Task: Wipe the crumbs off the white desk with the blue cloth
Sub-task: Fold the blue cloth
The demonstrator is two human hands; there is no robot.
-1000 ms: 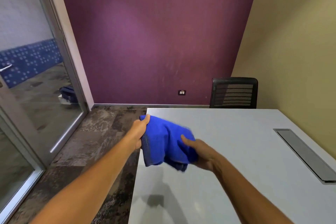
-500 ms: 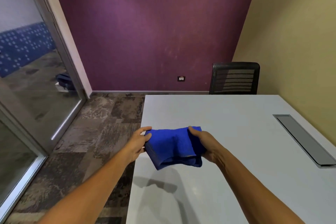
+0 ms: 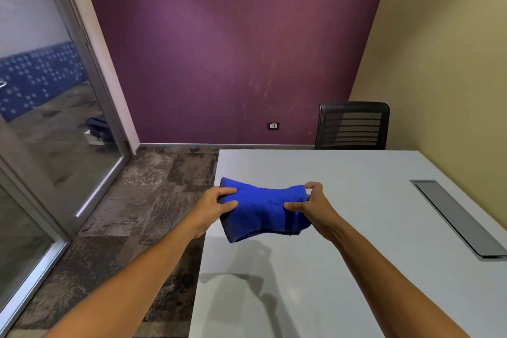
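Left fingers (image 3: 229, 191) curled and pinched onto the left end of the blue cloth (image 3: 260, 207), thumb on top, fingertips pressed into the fabric. Right fingers (image 3: 295, 206) clamped the same way on the right end, thumb up at the top edge, the rest tucked along the lower fold. Gripping tight on both sides, nothing loose!

Left hand (image 3: 216, 204) reaching in from the lower left, wrist just past the worktop's left edge, forearm out over the patterned floor (image 3: 131, 217). Right hand (image 3: 315, 207) angled in from the lower right, forearm stretched above the white worktop (image 3: 343, 269). Cloth folded and bunched, pulled between the two hands, sagging at the lower left corner, held up off the surface near the left edge with a faint shadow underneath.

Against half a second ago: hands further apart, cloth drawn out wider and flatter, top edge dipping in the middle. A second ago, just a crumpled bundle hanging from the left hand.

Further out: grey cable hatch (image 3: 455, 218) set into the worktop on the right, black mesh chair (image 3: 352, 126) beyond the far edge, purple wall (image 3: 233, 49) behind. No crumbs discernible on the surface at this range.
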